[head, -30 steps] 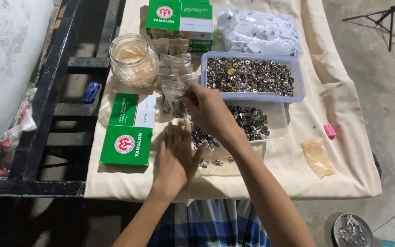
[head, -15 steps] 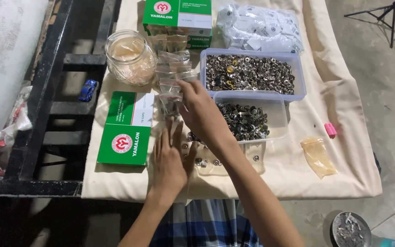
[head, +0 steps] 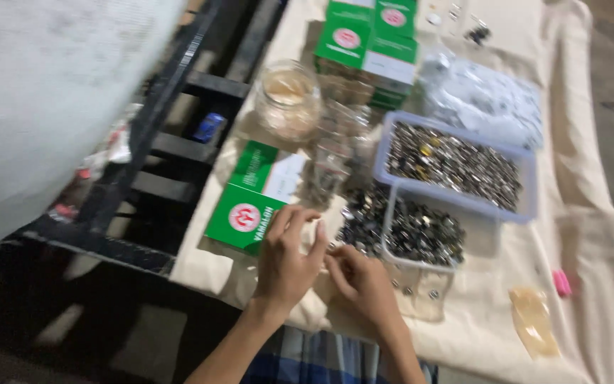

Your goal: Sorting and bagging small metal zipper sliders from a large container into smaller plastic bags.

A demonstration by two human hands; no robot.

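The picture is blurred. My left hand [head: 286, 263] and my right hand [head: 361, 281] are close together at the near edge of the cloth-covered table [head: 591, 213], fingertips almost touching. Both have curled fingers, and the blur hides whether they pinch anything. Just beyond them lies a loose pile of small metal parts [head: 359, 217]. A clear tray of the same parts [head: 421, 233] is to its right. A flat green box [head: 249, 206] lies by my left hand. A stack of small clear bags [head: 334, 153] stands behind the pile.
A lavender tray of metal parts [head: 456, 162], a glass jar [head: 288, 99], stacked green boxes [head: 369, 39] and plastic bags [head: 488, 99] fill the far side. A pink item [head: 561, 283] and a yellowish bag [head: 534, 331] lie right. A black metal frame [head: 143, 178] borders the left.
My right hand has drawn back from the stack of clear bags to the near edge beside my left hand. The camera has swung left and closer, blurring the view.
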